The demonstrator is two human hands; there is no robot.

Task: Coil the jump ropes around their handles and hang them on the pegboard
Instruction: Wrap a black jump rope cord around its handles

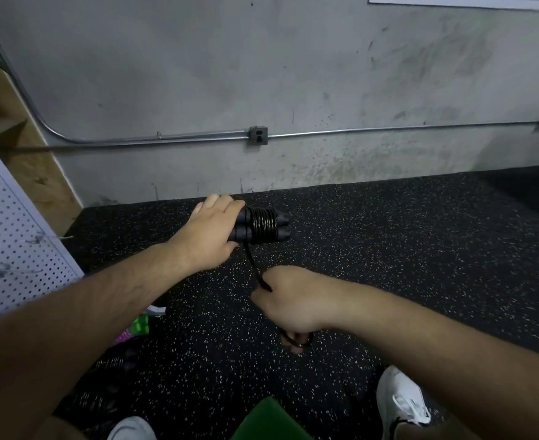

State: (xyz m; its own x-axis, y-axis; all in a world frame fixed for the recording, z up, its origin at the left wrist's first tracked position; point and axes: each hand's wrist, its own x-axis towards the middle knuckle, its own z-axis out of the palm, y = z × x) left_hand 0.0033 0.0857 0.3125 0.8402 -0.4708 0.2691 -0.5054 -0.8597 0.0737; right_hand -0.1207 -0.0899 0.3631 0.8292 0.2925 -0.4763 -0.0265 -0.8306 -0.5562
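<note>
Left hand (209, 235) clamped both handles (263, 226) together so right hand (289, 301), gripping the rope (255, 270), could wind tight.

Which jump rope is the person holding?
The black jump rope, cord coiled round its paired handles: the left hand grips the handles, the right hand holds the loose cord. The green and pink rope lies on the speckled black floor.
</note>
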